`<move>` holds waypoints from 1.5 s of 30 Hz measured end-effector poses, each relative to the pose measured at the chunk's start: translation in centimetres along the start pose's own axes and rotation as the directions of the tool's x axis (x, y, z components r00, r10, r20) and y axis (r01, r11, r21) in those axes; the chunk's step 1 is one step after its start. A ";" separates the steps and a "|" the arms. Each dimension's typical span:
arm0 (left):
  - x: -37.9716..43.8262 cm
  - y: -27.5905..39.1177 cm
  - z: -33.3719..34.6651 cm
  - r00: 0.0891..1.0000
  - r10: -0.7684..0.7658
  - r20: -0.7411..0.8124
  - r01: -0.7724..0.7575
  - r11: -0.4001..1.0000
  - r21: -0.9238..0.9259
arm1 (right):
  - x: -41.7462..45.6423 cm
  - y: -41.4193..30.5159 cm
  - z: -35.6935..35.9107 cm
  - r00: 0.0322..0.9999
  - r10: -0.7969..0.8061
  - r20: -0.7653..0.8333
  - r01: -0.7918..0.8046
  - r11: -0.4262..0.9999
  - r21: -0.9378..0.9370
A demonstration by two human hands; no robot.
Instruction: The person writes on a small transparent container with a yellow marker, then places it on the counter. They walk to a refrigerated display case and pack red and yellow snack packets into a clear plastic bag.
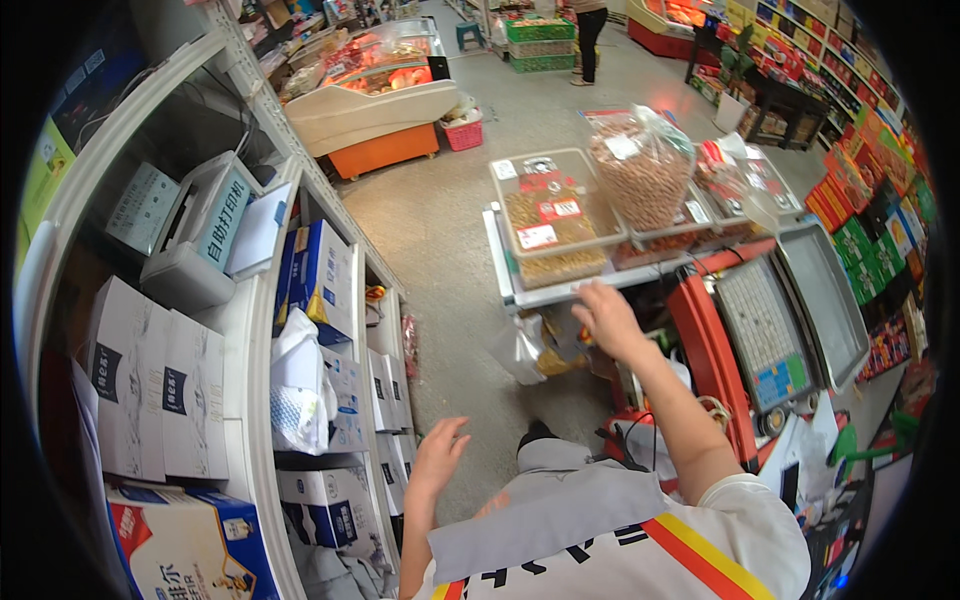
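My right hand [609, 316] is beside the front edge of a low display stand [547, 294], palm down, with nothing seen in its fingers. Just beyond it sits a lidded clear plastic tub [559, 206] of yellowish-brown food, stacked on another tub [562, 266]. A knotted plastic bag of peanuts [641, 176] rests on the tubs to the right. Below the stand's edge hangs a clear plastic bag [525, 349]. My left hand [441, 454] is held over the floor near the shelving, empty, its fingers a little apart.
A label-printing scale [765, 330] with a metal pan [821, 300] stands at right on a red counter [705, 367]. White shelving [259, 360] at left holds cartons [131, 382] and a printer [199, 240]. Ahead are a chilled display case [367, 105], a pink basket [463, 133] and a person [590, 37].
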State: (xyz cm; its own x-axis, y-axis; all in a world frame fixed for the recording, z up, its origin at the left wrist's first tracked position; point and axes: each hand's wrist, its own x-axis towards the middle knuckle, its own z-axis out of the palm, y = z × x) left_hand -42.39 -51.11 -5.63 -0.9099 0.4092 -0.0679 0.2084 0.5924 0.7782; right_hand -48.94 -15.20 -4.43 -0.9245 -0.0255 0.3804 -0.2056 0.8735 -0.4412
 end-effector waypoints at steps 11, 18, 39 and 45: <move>22.7 -2.7 -7.3 0.979 0.042 0.199 -0.069 0.989 0.133 | 23.3 12.3 12.5 0.939 0.266 -0.218 -0.315 0.919 -0.237; 39.7 -5.6 -7.9 0.922 0.192 0.336 -0.238 0.966 0.101 | 25.6 15.3 13.7 0.882 0.240 -0.405 -0.348 0.912 -0.217; 90.4 -35.0 -17.7 0.738 -0.227 0.635 -0.111 0.888 0.446 | 28.2 11.5 15.3 0.226 0.740 -0.633 -0.955 0.040 -0.294; 101.8 -29.5 -20.2 0.647 -0.057 0.760 -0.146 0.969 0.197 | 29.9 13.7 14.6 0.230 0.662 -0.713 -0.881 -0.170 -0.442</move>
State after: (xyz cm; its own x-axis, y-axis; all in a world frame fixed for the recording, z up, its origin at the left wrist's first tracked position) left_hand -148.44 -40.97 -22.92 -0.3281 0.7589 -0.5625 0.4058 0.6510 0.6415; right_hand -84.11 -11.12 -10.93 -0.1198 0.9192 0.3751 0.9911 0.0886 0.0993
